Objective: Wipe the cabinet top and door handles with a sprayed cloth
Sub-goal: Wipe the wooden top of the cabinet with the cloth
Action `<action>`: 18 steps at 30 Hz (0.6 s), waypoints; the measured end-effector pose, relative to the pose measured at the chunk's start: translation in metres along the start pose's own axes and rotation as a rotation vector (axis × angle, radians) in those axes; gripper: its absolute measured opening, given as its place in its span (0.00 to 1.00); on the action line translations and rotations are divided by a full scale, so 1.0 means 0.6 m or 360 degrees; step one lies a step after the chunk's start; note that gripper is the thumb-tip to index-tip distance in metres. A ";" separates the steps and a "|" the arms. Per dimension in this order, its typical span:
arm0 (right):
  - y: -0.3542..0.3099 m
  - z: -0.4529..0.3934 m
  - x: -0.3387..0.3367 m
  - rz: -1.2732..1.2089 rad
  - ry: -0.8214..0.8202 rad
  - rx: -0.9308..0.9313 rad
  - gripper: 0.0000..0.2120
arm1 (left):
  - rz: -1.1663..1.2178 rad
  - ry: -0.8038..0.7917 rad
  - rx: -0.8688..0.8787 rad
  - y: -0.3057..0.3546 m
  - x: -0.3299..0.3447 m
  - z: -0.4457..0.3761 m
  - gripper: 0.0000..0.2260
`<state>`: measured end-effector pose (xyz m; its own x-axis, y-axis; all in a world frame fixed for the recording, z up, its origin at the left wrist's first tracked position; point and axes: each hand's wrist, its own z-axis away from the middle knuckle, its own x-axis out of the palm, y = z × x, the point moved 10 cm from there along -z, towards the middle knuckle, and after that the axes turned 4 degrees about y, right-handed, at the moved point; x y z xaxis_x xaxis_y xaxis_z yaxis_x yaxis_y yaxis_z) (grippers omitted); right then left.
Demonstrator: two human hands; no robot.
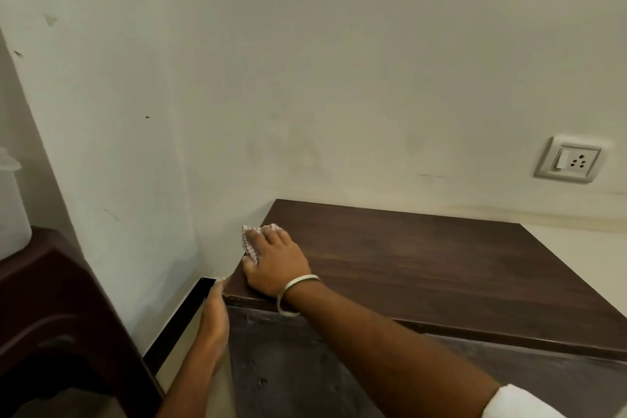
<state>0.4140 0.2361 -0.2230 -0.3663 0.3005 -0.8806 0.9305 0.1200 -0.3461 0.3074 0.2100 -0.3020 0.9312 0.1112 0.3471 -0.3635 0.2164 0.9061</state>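
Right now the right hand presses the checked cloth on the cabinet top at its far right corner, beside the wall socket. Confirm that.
Not quite. The head view shows the right hand pressing the checked cloth on the cabinet top at its left edge, against the side wall, well away from the wall socket. The left hand rests at the cabinet's front left corner.

Off-white wall w/ scuffs, a switch+socket plate far right on it. Dark brown plastic chair near left, white container sitting on it. Black skirting strip along the floor.
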 end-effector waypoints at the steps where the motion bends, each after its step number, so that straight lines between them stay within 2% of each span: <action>1: -0.004 0.006 -0.002 0.0005 0.0012 -0.0034 0.28 | -0.0014 -0.0028 0.0024 0.005 0.005 0.005 0.18; 5: 0.027 0.033 -0.027 0.0021 0.0032 -0.0032 0.28 | -0.0233 0.0029 0.0077 0.011 0.002 0.003 0.18; 8: 0.084 0.062 -0.061 0.0045 0.0065 0.0050 0.29 | -0.0550 0.0114 0.0190 0.023 -0.006 -0.008 0.18; 13: 0.229 0.135 -0.147 0.0162 0.0163 0.0274 0.29 | -0.1056 0.0140 0.0653 0.079 0.016 0.014 0.16; 18: 0.385 0.249 -0.261 0.0294 0.0260 0.0587 0.28 | -0.1485 0.0249 0.0814 0.094 0.038 0.021 0.16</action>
<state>0.6865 0.0753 -0.2132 -0.1620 0.4345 -0.8860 0.9078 -0.2865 -0.3064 0.3087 0.2128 -0.2396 0.8085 0.2426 -0.5361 0.5770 -0.1475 0.8033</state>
